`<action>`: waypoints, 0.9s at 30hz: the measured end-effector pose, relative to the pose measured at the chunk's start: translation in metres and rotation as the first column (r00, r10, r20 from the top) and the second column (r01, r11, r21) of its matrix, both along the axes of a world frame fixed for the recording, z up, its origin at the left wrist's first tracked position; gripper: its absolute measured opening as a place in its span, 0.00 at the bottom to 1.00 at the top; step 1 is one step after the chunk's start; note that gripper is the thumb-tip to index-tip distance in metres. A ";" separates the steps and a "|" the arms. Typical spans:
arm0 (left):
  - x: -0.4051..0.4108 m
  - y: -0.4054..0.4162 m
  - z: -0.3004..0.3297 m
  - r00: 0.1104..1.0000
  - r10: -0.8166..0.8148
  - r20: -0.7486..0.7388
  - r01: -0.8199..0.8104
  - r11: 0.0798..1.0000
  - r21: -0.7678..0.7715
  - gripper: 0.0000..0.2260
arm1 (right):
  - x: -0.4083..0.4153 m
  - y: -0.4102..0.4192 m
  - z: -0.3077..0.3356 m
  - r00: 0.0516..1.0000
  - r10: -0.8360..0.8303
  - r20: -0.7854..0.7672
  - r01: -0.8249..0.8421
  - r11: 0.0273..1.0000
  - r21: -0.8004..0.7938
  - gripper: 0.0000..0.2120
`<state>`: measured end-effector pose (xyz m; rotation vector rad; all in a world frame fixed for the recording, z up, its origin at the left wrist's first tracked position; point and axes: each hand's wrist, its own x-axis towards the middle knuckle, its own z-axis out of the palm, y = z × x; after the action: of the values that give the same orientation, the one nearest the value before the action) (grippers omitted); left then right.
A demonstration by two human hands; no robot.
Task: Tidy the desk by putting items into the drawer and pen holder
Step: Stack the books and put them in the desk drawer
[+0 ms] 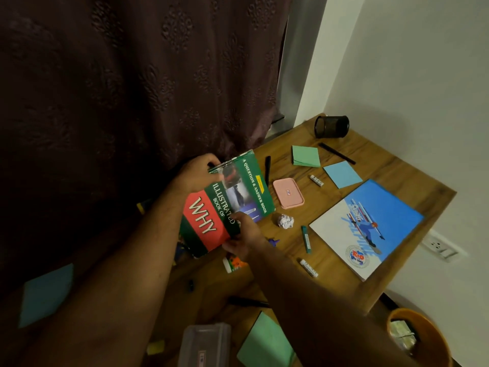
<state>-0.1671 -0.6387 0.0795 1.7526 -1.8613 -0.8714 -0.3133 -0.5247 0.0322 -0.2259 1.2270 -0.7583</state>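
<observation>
Left hand (197,173): raised above desk height, fingers curled round the far edge of a green-and-red softcover book (227,205). Right hand (244,238): thumb on the cover, fingers underneath the near edge. Both forearms bare, extended forward.

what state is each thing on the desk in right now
book: closed, lifted, gripped by left hand and right hand
pen holder: upright, looks empty
pink case: closed, flat
paper ball: crumpled
notebook: closed, flat
</observation>
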 end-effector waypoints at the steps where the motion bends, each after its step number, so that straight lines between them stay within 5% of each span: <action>1: -0.001 0.003 0.006 1.000 0.000 0.005 0.000 0.999 -0.035 0.13 | -0.003 0.001 0.001 1.000 0.010 -0.014 -0.011 0.999 -0.031 0.10; 5: -0.011 0.004 0.039 1.000 0.016 -0.002 -0.016 0.985 -0.173 0.14 | -0.019 0.000 0.014 0.999 0.014 -0.049 -0.023 0.982 -0.185 0.17; 11: -0.052 0.001 0.080 0.992 -0.007 -0.125 -0.022 0.972 -0.232 0.10 | -0.071 -0.006 0.042 0.995 -0.074 -0.063 0.048 0.939 -0.341 0.15; 17: -0.137 0.003 0.090 0.976 -0.044 -0.211 0.001 0.980 -0.201 0.10 | -0.146 0.004 0.055 0.965 -0.215 -0.150 0.149 0.921 -0.359 0.15; 27: -0.299 0.028 0.069 0.987 -0.110 -0.118 0.102 0.993 -0.065 0.07 | -0.299 0.054 0.042 0.966 -0.212 -0.151 0.160 0.941 -0.298 0.05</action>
<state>-0.4661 -0.6103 0.1485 1.5419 -1.8944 -0.9318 -0.6127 -0.4706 0.0744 -0.4263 1.3214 -1.1006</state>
